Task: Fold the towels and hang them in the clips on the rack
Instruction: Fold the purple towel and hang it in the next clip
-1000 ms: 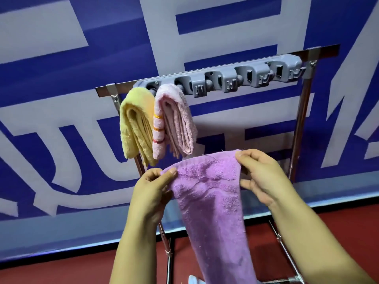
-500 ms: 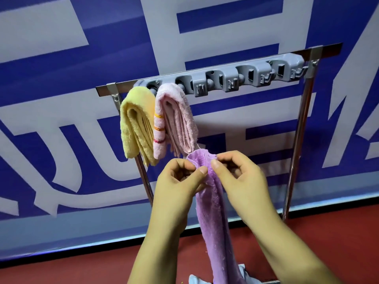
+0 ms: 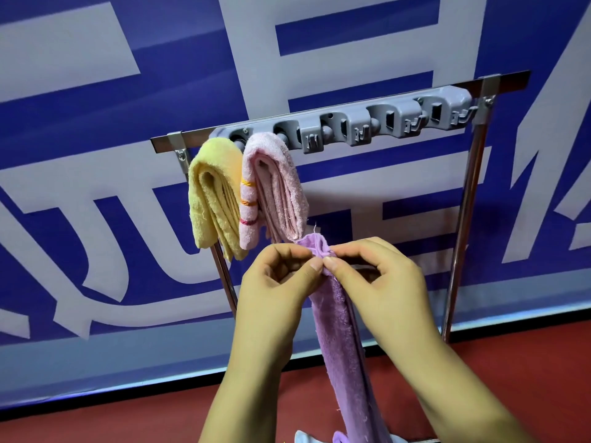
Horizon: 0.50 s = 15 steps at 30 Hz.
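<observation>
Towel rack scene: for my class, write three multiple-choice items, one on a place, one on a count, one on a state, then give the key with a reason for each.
1. Where does the yellow towel hang?
A. left of the pink towel
B. right of it
C. on the floor

2. How many towels hang in the grey clip strip?
A. one
B. two
C. four

3. How is the purple towel held?
A. spread flat and wide
B. clipped on the rack
C. gathered narrow, its top pinched by both hands

Key: 1 A, yellow is at the strip's left end. 2 B, only yellow and pink hang there. 3 C, the left hand and right hand pinch its top below the rack.
</observation>
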{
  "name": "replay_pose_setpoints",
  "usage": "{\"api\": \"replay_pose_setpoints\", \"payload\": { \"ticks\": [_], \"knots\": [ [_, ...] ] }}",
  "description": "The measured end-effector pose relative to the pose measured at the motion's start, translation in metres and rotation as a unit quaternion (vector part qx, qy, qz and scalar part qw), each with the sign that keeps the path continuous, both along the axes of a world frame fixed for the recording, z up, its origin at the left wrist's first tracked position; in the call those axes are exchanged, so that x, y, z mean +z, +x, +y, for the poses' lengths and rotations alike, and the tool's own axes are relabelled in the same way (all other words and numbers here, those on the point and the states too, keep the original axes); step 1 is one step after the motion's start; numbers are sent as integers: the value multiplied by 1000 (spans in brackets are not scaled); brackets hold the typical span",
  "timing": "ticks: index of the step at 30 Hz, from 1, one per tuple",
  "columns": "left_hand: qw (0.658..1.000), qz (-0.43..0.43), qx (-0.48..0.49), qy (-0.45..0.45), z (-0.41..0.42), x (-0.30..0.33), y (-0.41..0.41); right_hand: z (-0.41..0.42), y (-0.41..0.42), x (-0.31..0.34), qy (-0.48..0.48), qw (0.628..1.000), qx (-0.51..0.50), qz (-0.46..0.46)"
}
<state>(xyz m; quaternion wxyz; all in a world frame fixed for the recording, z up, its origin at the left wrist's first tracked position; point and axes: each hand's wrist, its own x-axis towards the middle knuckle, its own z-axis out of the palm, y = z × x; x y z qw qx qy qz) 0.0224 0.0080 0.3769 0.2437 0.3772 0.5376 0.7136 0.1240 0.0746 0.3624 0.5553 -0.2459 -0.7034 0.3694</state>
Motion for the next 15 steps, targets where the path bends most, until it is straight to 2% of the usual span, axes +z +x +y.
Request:
{"api": "replay_pose_setpoints", "payload": {
  "ticks": [9,15],
  "knots": [
    [1000,-14,2,21,-4,3,4,0,1,-1,71,997,-16,-27],
    [998,-43,-38,27,-9,6,4,0,3,-1,57,997,-25,-42]
  ]
}}
